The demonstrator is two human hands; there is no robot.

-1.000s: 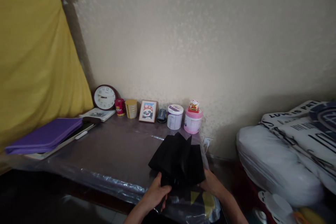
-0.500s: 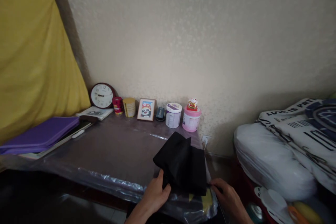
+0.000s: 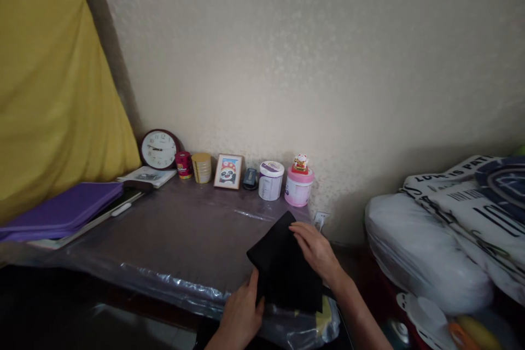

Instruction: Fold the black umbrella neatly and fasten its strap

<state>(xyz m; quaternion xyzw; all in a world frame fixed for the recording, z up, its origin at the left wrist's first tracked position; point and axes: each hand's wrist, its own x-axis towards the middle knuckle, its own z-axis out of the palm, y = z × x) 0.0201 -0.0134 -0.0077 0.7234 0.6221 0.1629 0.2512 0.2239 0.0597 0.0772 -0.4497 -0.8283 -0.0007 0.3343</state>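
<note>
A folded piece of black cloth (image 3: 283,270) lies at the front right corner of the table, with a narrow dark strip sticking out at its lower right. My left hand (image 3: 241,306) grips its lower left edge, thumb toward the cloth and the other fingers partly hidden. At the upper right edge, my right hand (image 3: 314,249) has its fingers closed over the fabric near the top corner. What kind of item the cloth is, I cannot make out.
Plastic film covers the table (image 3: 176,235). Along the wall stand a clock (image 3: 159,149), cans, a panda picture frame (image 3: 228,171), a white tub (image 3: 271,181) and a pink tub (image 3: 298,188) topped by a cat figurine. Purple folders (image 3: 65,208) lie left; a white bundle (image 3: 422,251) sits right.
My right hand has moved from the cloth's lower right side up to its top right edge. The raised folds now lie flatter. My left hand stays at the lower left edge.
</note>
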